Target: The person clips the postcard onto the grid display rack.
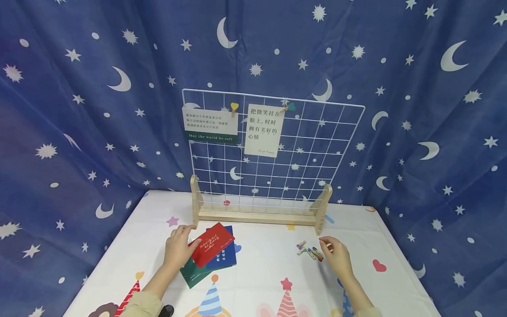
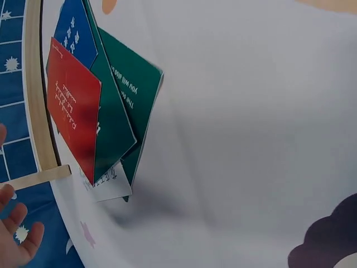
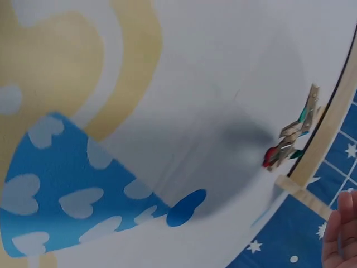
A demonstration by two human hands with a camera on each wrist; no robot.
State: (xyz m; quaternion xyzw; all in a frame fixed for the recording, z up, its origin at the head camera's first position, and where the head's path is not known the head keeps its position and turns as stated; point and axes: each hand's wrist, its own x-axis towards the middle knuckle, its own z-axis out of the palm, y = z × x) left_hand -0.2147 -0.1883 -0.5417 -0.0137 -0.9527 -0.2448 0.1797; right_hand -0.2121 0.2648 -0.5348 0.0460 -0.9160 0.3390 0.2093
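Observation:
My left hand (image 1: 178,248) is over the left end of a loose pile of cards, its fingers loosely bent and its thumb overlapping the corner of the red card (image 1: 214,245). Beneath that lie a blue card (image 1: 226,257) and green cards (image 1: 195,274); a white card (image 2: 111,184) peeks out in the left wrist view, where the fingers show apart from the pile. On the other side, my right hand (image 1: 338,257) hovers beside several small wooden clothespins (image 1: 313,253) with coloured decorations. Its fingers are relaxed, and nothing shows in its grasp.
A white wire grid (image 1: 309,149) stands in a wooden base (image 1: 257,216) at the table's back. Two cards hang on it: a white-and-green card (image 1: 211,125) by a yellow-heart clothespin (image 1: 234,108), and a white card (image 1: 263,132) by a green-heart clothespin (image 1: 290,107). A starry curtain (image 1: 79,154) hangs behind.

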